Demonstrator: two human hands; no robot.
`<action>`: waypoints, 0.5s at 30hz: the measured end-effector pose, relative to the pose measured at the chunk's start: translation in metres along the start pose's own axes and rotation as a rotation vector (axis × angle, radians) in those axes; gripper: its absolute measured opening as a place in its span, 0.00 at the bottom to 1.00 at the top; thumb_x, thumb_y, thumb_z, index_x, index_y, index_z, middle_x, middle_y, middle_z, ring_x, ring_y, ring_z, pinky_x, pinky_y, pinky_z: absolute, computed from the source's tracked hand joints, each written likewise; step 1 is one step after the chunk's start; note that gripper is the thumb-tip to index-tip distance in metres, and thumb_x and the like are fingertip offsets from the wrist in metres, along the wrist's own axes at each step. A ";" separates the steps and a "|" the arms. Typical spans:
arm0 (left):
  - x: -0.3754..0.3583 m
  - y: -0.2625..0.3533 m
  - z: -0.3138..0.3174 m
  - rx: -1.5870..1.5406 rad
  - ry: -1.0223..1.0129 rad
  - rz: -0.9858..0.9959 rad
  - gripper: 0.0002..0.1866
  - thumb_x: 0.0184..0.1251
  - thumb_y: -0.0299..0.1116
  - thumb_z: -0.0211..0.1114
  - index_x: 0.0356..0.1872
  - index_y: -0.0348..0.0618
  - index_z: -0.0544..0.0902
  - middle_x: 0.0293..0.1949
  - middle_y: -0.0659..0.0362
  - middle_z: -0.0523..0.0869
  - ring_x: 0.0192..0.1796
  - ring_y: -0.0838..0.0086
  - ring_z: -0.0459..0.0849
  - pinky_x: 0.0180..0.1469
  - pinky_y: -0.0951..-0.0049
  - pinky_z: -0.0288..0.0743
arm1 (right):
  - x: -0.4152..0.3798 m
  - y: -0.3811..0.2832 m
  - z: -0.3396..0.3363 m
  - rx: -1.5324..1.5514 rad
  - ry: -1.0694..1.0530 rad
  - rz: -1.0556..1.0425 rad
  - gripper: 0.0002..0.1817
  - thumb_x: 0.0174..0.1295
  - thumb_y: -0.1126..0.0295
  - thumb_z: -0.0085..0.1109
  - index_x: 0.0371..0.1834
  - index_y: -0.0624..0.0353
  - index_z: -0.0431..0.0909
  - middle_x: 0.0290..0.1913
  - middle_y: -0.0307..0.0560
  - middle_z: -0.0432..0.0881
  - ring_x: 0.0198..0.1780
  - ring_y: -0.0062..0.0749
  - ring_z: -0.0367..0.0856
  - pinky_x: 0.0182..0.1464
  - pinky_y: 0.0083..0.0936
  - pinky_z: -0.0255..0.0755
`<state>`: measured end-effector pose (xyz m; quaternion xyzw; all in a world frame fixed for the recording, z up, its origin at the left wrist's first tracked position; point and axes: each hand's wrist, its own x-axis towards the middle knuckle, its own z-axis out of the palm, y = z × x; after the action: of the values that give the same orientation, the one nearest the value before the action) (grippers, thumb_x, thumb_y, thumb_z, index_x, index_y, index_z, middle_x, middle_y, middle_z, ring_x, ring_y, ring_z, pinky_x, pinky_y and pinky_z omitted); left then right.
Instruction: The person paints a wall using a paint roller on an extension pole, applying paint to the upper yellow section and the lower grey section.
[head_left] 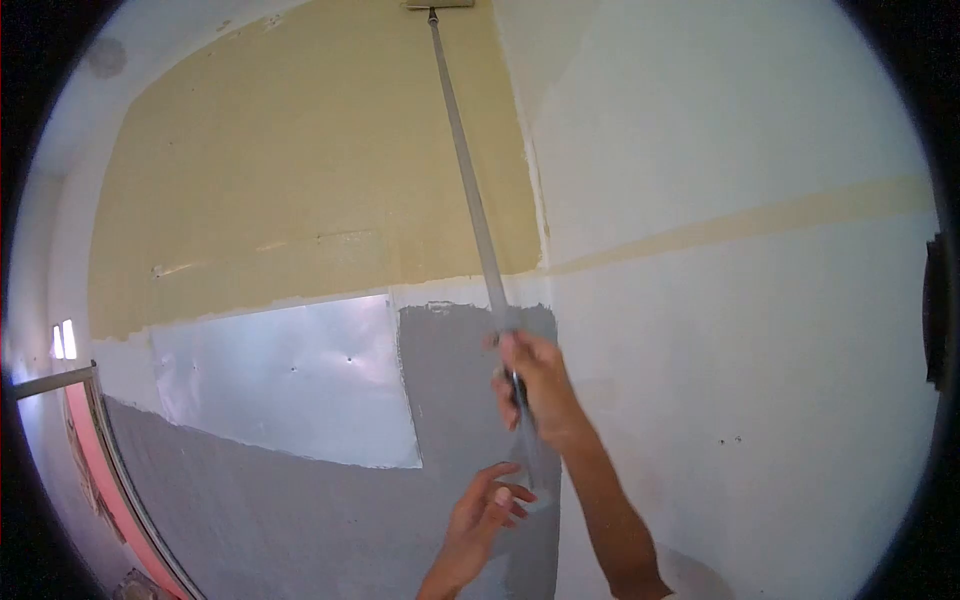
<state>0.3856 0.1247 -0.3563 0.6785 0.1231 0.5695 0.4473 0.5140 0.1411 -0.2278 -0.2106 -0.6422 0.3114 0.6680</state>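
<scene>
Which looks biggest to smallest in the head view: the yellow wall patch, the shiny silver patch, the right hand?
1. yellow wall patch
2. shiny silver patch
3. right hand, on the pole; being nearer the camera enlarges it.

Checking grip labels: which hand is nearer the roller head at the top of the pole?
Right. The right hand grips the pole higher up; the left hand sits at its bottom end, farther from the roller head.

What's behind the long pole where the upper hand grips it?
Behind the pole at the right hand lies a grey painted patch of wall, white wall beside it. The wall directly behind that hand is covered.
</scene>
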 end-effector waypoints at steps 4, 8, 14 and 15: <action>-0.027 -0.028 0.021 -0.206 0.123 -0.109 0.18 0.72 0.48 0.48 0.40 0.41 0.73 0.18 0.60 0.77 0.17 0.77 0.73 0.20 0.76 0.67 | -0.052 0.035 -0.005 -0.032 -0.143 0.090 0.16 0.69 0.57 0.47 0.46 0.60 0.70 0.21 0.40 0.73 0.22 0.22 0.74 0.27 0.23 0.71; -0.082 -0.064 0.017 -0.226 0.095 -0.167 0.21 0.72 0.51 0.48 0.24 0.47 0.74 0.17 0.62 0.73 0.17 0.77 0.70 0.19 0.76 0.64 | -0.094 0.060 -0.010 -0.010 -0.352 0.268 0.16 0.70 0.58 0.45 0.49 0.59 0.69 0.26 0.43 0.77 0.29 0.25 0.77 0.38 0.26 0.73; -0.146 -0.156 0.045 -0.289 0.328 -0.411 0.22 0.69 0.54 0.52 0.21 0.49 0.70 0.17 0.64 0.73 0.16 0.79 0.68 0.18 0.77 0.61 | -0.087 0.062 -0.020 0.000 -0.195 0.310 0.16 0.71 0.56 0.44 0.47 0.59 0.69 0.24 0.40 0.74 0.23 0.26 0.73 0.30 0.25 0.71; -0.157 -0.171 0.053 -0.309 0.309 -0.412 0.22 0.69 0.54 0.52 0.22 0.49 0.70 0.17 0.64 0.72 0.16 0.79 0.68 0.18 0.77 0.61 | -0.083 0.066 -0.024 0.019 -0.160 0.310 0.16 0.70 0.55 0.44 0.46 0.58 0.69 0.23 0.39 0.72 0.21 0.24 0.70 0.27 0.24 0.69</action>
<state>0.4406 0.0908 -0.5855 0.4684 0.2368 0.5754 0.6272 0.5300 0.1345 -0.3356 -0.2754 -0.6503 0.4323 0.5607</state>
